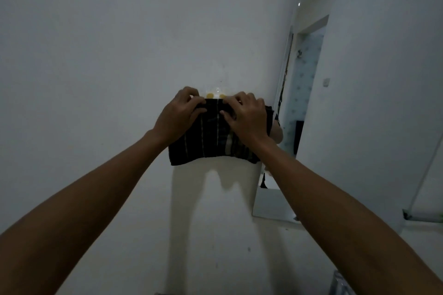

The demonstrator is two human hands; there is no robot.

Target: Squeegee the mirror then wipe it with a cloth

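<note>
The cloth (pixel 211 136), dark with pale stripes, hangs flat against the white wall (pixel 96 55), its top edge up by a small clear hook (pixel 217 93) with yellow spots on it. Its lower edge falls free, a little uneven, and throws a shadow down the wall below. The left hand (pixel 178 115) has its grip closed on the upper left corner of the cloth, fingers curled over the top edge and thumb pressed on the front. The right hand (pixel 247 115) has the upper right part in its grip, fingers bent over the top and thumb flat on the fabric. Both bare forearms reach up from the bottom corners. The mirror (pixel 359 93) is fixed to the wall just to the right of the cloth, tall and frameless, reflecting a doorway and pale walls. The cloth's right edge lies next to the mirror's left edge; whether they touch cannot be told.
</note>
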